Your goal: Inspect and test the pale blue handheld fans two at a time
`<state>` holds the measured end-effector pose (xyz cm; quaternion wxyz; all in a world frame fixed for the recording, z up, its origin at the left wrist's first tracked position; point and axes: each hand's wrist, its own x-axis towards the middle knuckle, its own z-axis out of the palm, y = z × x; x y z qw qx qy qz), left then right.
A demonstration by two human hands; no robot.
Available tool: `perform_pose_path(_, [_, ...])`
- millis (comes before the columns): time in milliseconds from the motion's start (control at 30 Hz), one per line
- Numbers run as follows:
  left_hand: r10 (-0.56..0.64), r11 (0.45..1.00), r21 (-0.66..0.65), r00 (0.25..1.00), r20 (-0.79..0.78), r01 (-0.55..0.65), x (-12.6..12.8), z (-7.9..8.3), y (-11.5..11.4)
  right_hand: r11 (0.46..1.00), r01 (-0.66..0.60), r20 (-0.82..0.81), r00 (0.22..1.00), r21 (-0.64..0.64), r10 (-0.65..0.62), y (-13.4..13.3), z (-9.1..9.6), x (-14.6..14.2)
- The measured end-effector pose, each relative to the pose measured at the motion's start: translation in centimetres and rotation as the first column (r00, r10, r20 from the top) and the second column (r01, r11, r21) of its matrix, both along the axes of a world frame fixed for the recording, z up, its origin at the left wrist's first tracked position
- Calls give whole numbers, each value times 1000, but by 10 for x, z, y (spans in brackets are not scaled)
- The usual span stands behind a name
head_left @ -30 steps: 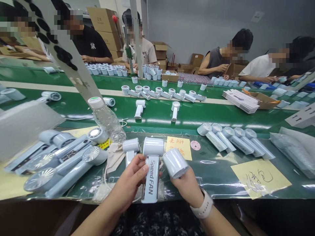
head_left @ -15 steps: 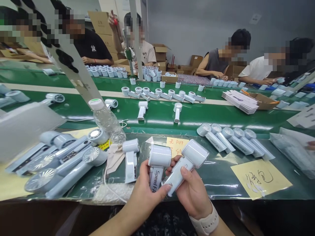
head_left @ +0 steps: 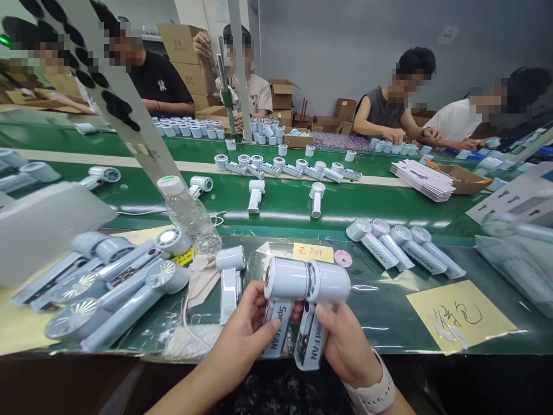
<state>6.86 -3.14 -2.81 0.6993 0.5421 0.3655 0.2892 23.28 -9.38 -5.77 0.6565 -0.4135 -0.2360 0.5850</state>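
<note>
My left hand [head_left: 244, 340] grips the handle of a pale blue handheld "Speed FAN" fan [head_left: 283, 288], held upright. My right hand [head_left: 345, 346], with a white watch band at the wrist, grips a second identical fan [head_left: 322, 305] by its handle. The two fan heads sit side by side and touch, just above the near table edge. A third fan [head_left: 230, 271] lies flat on the mat just left of my left hand.
A heap of fans [head_left: 108, 282] lies at the left beside a water bottle [head_left: 188, 214]. A row of fans [head_left: 404, 248], yellow notes [head_left: 458, 314] and plastic bags [head_left: 514, 259] are at the right. More fans ride the green belt [head_left: 280, 202]; several people work across it.
My right hand turned its fan from a tilt to upright and brought its head against the left hand's fan. A fan left the right-hand row.
</note>
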Motion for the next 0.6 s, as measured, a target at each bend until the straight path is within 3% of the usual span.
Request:
perform_pose_path(67, [2,997,76,999,-48,2,-4,2,4,991,-75,237,970,111,47,-2,2,6])
perform_pose_path(133, [-32,983,181,997,-63,43,-11,0,8,956,-183,468,882,228,58,-3,6,11])
perform_pose_path(200, [-99,934,338,992,-74,118,-18,-6,13,912,-242,587,810,332,0,-3,7,14])
perform_pose_path(267, [-137,819,547,985,-104,172,-24,-11,18,881,-264,642,764,393,-58,-3,7,14])
perform_pose_path(333, [-151,650,726,974,-167,225,-27,-14,24,866,-282,685,723,413,-92,0,8,11])
perform_pose_path(433, [-116,444,846,956,-271,294,-29,-9,33,853,-331,741,666,403,-92,3,13,10])
perform_pose_path(533, [-113,361,860,932,-343,360,-36,1,37,811,-379,814,549,446,-192,-2,26,20])
perform_pose_path(600, [-90,387,857,939,-333,341,-47,7,33,790,-376,833,474,483,-284,-12,35,31])
